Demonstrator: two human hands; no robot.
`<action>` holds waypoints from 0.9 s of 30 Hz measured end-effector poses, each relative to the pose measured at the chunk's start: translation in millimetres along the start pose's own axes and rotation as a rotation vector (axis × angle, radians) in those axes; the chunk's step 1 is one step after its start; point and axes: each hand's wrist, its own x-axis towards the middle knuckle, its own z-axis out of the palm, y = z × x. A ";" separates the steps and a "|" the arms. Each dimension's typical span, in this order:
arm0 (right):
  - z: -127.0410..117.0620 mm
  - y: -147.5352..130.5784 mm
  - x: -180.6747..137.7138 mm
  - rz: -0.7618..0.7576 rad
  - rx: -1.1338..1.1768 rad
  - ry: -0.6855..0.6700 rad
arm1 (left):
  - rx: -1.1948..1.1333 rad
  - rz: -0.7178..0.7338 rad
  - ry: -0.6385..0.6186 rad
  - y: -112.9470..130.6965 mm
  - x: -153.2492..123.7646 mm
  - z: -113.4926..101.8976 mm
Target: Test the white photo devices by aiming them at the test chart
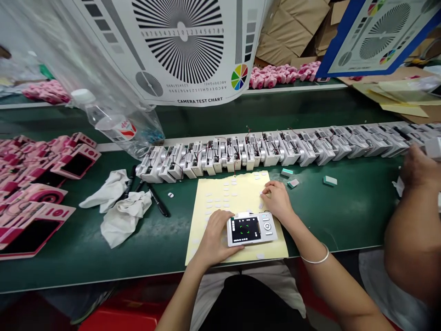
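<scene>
A small white camera (252, 228) with its screen lit lies on a pale yellow sticker sheet (237, 193) at the table's near edge. My left hand (214, 236) grips the camera's left end, fingers curled round it. My right hand (277, 200) rests on the sheet just above the camera's right end, fingertips pinched down on a small white sticker. Several white stickers dot the sheet.
A long row of open white camera bodies (275, 149) runs across the green table (344, 216). Crumpled white cloths (120, 207) and black pens (156, 200) lie at left, pink camera shells (37, 184) beyond. A water bottle (106, 122) stands behind. Another person's arm (413, 220) works at right.
</scene>
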 end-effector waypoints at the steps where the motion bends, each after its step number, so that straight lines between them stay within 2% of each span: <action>1: 0.2 -0.5 -0.4 0.001 -0.001 0.002 | -0.003 0.006 0.005 -0.6 0.1 0.3; 5: -0.9 -4.8 -2.4 0.020 -0.023 0.002 | -0.001 0.011 0.028 -1.0 -0.4 0.7; 10: -2.0 -9.0 -1.4 0.049 -0.055 -0.012 | 0.011 0.014 -0.008 1.3 -1.4 -1.3; 17: 0.9 -7.9 0.4 0.073 -0.057 0.006 | 0.005 0.085 -0.002 4.8 -0.5 -3.1; 27: -1.0 -12.6 -2.0 0.059 -0.089 -0.031 | 0.006 0.067 0.025 3.6 -1.3 -2.1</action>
